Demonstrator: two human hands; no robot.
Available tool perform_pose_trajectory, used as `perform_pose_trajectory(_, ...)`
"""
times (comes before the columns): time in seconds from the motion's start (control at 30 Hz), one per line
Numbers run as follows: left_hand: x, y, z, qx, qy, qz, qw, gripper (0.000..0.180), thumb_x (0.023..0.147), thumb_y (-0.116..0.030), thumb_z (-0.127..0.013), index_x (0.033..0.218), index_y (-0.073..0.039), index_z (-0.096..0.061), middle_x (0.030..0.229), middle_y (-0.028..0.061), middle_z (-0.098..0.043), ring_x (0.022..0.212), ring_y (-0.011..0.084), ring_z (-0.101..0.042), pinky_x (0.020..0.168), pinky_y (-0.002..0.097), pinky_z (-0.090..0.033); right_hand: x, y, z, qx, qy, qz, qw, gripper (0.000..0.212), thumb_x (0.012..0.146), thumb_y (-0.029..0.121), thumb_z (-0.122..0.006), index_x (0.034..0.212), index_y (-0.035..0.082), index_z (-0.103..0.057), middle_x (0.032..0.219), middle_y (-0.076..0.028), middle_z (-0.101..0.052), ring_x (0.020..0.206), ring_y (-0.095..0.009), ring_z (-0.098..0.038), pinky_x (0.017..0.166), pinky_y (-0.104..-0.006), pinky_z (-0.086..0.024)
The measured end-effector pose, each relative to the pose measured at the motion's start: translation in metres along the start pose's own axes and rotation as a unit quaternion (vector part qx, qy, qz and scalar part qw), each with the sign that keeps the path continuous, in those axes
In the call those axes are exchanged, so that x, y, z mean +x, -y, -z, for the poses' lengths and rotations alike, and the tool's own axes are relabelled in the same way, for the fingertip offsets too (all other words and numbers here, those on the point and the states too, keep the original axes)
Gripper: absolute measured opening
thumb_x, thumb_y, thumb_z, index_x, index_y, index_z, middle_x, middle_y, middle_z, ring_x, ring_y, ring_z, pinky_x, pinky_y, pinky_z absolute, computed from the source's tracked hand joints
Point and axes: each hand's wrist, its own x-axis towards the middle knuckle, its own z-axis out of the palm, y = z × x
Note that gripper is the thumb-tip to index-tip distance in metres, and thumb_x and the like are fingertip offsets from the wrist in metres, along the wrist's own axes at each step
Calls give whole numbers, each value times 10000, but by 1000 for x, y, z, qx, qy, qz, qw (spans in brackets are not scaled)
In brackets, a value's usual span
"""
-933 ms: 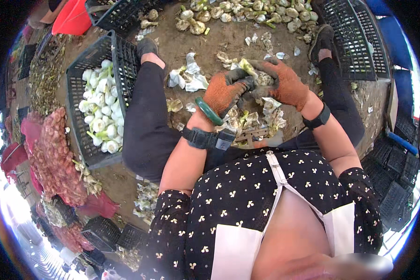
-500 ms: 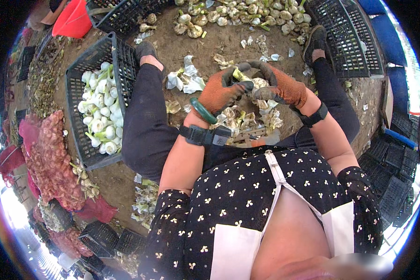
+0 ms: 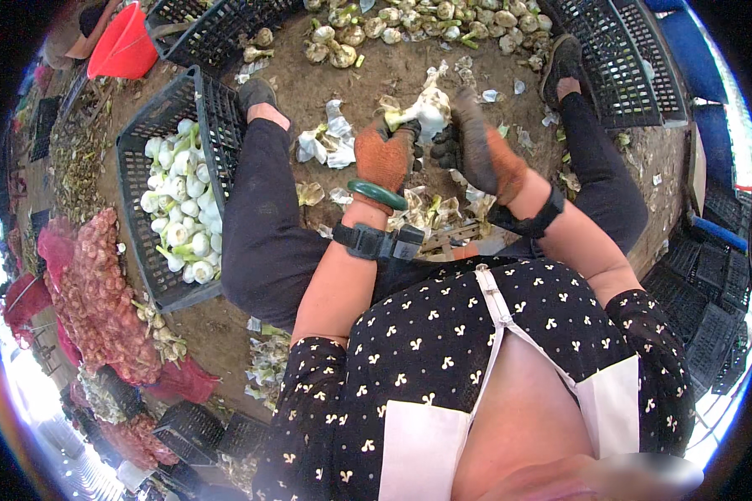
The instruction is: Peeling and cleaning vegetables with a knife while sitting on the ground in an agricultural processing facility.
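In the upper middle of the frame we hold a white garlic bulb point(image 3: 426, 108) between both gloved hands. Our left hand point(image 3: 386, 154), in an orange glove, is closed on the green stalk end of the bulb, and our right hand point(image 3: 476, 150), in a darker, dirty glove, is closed against its other side. Half a second ago the two hands were lower and more to the left, close over the heap of peelings point(image 3: 430, 213) between our knees; now they are raised and further from the body, and the bulb shows more white. We judge from this that the outer skin is mostly off and the bulb is nearly clean.

At the left of the frame stands a black crate point(image 3: 134, 159) with clean white bulbs point(image 3: 175, 200) inside; it has not moved. Along the top edge lies a row of unpeeled bulbs point(image 3: 409, 17) on the earth. At the lower left we see red net sacks point(image 3: 92, 301).
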Motion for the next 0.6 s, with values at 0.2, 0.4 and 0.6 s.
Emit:
perform_pose_trajectory(0.2, -16, 2, -22, 125, -6, -181, 975, 209, 692, -119, -537, 855, 4, -584, 769, 184, -586, 696, 324, -565, 651, 360, -448, 47, -32, 54, -428, -42, 424, 797, 203, 767, 176, -525, 925, 54, -555, 828, -92, -592, 711, -192, -576, 599, -282, -460)
perform_pose_trajectory(0.4, -20, -6, -1, -294, 151, 100, 938, 241, 731, -78, -580, 949, 25, -566, 823, 85, -605, 672, 138, -566, 618, 259, -458, 31, -16, 36, 194, 96, 53, 975, 341, 797, 285, -554, 926, -30, -526, 756, -92, -592, 627, -148, -554, 532, -285, -460)
perform_pose_trajectory(0.6, 2, 0, 46, -496, 89, 70, 861, 241, 794, -213, -537, 948, -29, -514, 698, 57, -543, 504, 83, -510, 428, 219, -440, 19, 2, 54, 330, 329, -164, 870, 617, 841, 519, -295, 890, -29, -574, 754, -177, -589, 748, -293, -595, 545, -377, -496)
